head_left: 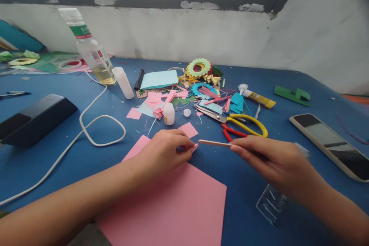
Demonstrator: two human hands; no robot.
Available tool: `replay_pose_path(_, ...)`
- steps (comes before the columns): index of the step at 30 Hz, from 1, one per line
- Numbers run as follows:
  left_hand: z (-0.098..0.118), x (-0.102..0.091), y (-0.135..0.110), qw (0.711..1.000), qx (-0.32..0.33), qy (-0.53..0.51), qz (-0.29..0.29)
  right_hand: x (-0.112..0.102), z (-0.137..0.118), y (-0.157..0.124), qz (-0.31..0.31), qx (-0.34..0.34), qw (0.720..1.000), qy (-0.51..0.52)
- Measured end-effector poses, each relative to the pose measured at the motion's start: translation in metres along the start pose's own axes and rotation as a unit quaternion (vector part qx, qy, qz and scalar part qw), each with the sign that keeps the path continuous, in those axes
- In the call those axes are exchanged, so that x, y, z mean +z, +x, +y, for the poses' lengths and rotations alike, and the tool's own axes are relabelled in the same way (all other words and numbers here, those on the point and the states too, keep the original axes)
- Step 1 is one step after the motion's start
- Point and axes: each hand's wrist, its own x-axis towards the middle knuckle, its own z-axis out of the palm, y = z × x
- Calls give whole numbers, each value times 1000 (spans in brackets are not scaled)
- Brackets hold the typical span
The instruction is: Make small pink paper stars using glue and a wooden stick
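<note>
A craft workspace; paper scraps [154, 98] and scissors [224, 118] lie on a table [242, 215].

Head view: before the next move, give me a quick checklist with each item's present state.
1. Stick gripped by the right hand: ok.
2. Pink piece pinched in the left hand: ok.
3. Glue on the stick's tip: cannot tell, too small to see.
4. White bottle upright: ok.
5. Scissors well clear of the right hand: not ok, the red handle is right by its fingers.
6. Pink sheet fully in view: not ok, the left arm hides part.
</note>
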Motion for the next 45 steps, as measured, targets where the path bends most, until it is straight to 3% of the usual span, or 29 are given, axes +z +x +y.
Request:
replay_pose_path(5, -2, 0, 3, 1000, -12, -16, 1, -1, 1, -2, 19, -67, 998, -12)
replay_pose_path(12, -3, 0, 3, 1000, 9, -20, 8, 2, 0, -2, 3, -103, 993, -55)
replay_pose_path(25, -2, -2, 3, 1000, 22, -7, -4, 9, 2, -5, -29, -61, 997, -37)
replay_pose_path(45, -2, -2, 4, 1000, 20, 3, -18, 15, -1, -5, -19, -77, 994, -74)
